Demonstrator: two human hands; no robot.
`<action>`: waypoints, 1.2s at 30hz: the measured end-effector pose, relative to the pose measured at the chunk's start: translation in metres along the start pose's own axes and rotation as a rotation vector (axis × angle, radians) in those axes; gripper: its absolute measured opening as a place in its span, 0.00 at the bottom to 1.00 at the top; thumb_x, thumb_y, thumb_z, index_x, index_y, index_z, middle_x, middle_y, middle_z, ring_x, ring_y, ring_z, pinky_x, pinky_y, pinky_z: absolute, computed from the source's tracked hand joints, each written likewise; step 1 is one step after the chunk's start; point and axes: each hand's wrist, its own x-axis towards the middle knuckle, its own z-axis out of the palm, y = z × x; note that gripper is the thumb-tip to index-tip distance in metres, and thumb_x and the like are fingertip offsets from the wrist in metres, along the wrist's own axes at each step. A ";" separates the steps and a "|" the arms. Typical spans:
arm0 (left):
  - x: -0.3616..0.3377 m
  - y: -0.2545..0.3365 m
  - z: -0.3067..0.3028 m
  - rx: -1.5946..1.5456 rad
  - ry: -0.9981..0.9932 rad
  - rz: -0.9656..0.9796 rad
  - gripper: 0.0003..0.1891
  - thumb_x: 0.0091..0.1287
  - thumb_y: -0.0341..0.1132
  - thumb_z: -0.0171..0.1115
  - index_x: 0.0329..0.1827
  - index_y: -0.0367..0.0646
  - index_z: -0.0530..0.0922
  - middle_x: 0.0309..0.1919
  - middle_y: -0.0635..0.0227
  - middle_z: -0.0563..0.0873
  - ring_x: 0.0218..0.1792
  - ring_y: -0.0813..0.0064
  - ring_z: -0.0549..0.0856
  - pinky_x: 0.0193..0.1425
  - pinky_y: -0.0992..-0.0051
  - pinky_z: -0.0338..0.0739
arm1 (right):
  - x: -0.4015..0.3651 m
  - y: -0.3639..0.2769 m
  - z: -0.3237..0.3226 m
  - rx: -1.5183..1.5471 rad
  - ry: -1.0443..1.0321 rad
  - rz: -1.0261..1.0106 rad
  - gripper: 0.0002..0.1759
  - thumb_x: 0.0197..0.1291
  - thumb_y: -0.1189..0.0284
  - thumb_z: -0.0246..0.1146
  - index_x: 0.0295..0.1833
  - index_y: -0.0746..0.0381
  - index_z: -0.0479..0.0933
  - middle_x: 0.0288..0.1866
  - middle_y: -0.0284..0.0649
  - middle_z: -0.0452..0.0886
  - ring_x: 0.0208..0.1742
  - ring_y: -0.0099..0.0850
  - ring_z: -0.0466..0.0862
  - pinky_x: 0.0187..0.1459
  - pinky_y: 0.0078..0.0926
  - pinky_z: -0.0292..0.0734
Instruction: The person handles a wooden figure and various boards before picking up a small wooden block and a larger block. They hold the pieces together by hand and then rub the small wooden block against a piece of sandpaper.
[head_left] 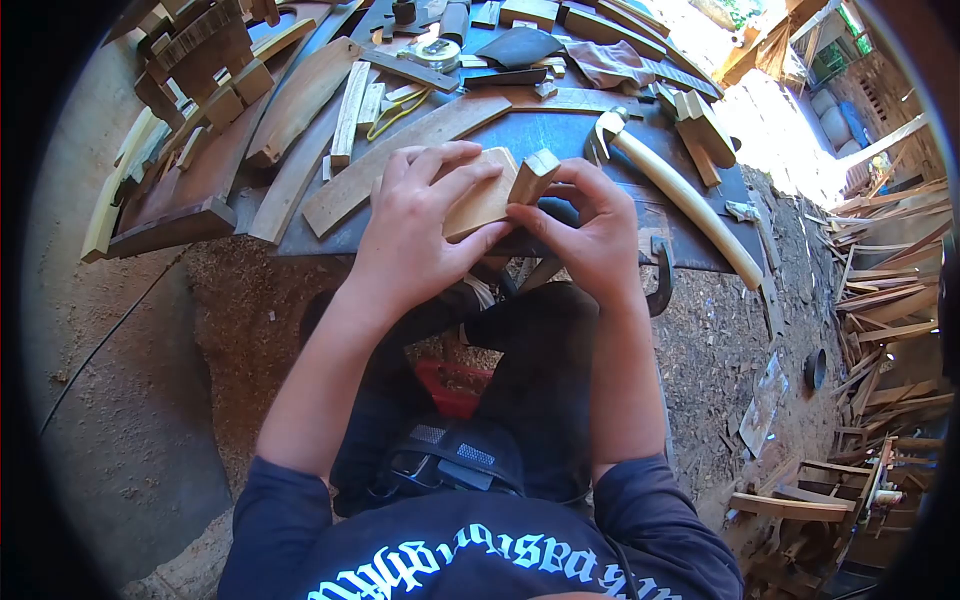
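Just over the front edge of the blue workbench (550, 130), my left hand (425, 205) grips a flat, light wooden block (482, 195) between thumb and fingers. My right hand (585, 215) pinches a small wooden stick (533, 175) with a squared end, held tilted against the block's right side. Behind my right hand lies a claw hammer (680, 185) with a pale wooden handle, its head toward the middle of the bench. A long curved wooden strip (400, 165) rests behind my left hand.
More wooden pieces (310, 100) crowd the bench's left side. A tape measure (432, 50) and a yellow loop (395, 112) lie farther back. A dark metal hook (660, 280) hangs at the front edge. Scrap wood (900, 300) is piled at right.
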 end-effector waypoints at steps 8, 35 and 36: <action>-0.003 0.000 0.004 0.004 0.019 -0.032 0.26 0.60 0.46 0.79 0.63 0.53 0.86 0.64 0.68 0.83 0.65 0.57 0.77 0.72 0.55 0.71 | -0.003 0.003 -0.001 0.047 0.025 0.039 0.12 0.51 0.75 0.83 0.40 0.63 0.88 0.38 0.37 0.89 0.42 0.24 0.87 0.47 0.25 0.82; 0.024 0.014 -0.001 -0.503 -0.082 -0.233 0.13 0.65 0.39 0.81 0.46 0.40 0.93 0.38 0.71 0.94 0.41 0.84 0.88 0.49 0.80 0.79 | -0.001 -0.002 -0.019 0.285 -0.133 0.211 0.19 0.63 0.80 0.73 0.60 0.69 0.85 0.47 0.39 0.89 0.50 0.26 0.90 0.49 0.25 0.90; 0.024 0.015 -0.001 -0.499 -0.085 -0.242 0.13 0.65 0.38 0.81 0.46 0.39 0.93 0.38 0.71 0.93 0.41 0.84 0.88 0.49 0.80 0.79 | -0.001 -0.002 -0.018 0.300 -0.125 0.210 0.18 0.63 0.80 0.73 0.59 0.69 0.85 0.48 0.40 0.89 0.50 0.27 0.90 0.49 0.25 0.90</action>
